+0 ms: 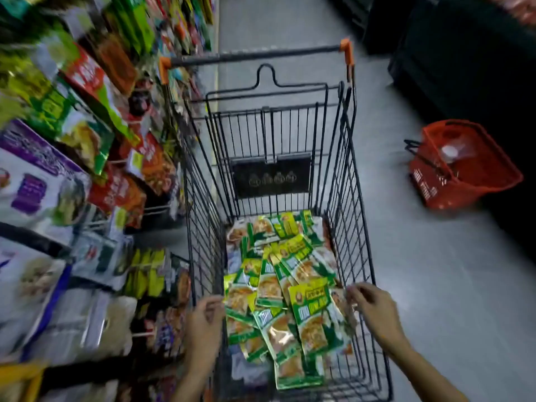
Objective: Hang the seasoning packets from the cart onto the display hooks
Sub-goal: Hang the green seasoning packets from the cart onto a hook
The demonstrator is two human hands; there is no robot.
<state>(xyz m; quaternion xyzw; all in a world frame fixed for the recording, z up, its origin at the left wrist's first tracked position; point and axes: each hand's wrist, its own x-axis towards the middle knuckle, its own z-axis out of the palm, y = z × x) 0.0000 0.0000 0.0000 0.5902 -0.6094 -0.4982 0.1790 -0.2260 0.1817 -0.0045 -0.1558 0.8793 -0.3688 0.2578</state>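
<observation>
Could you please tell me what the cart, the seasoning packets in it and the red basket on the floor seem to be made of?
The cart: dark-coated metal wire, judging by its thin welded grid. The seasoning packets: glossy plastic or foil film; they glint and crinkle. The red basket: probably moulded plastic, with a perforated wall.

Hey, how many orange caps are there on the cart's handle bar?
2. One orange cap sits at the left end of the handle bar, and the other at the right end. The whole bar is in view, so none seems hidden.
</observation>
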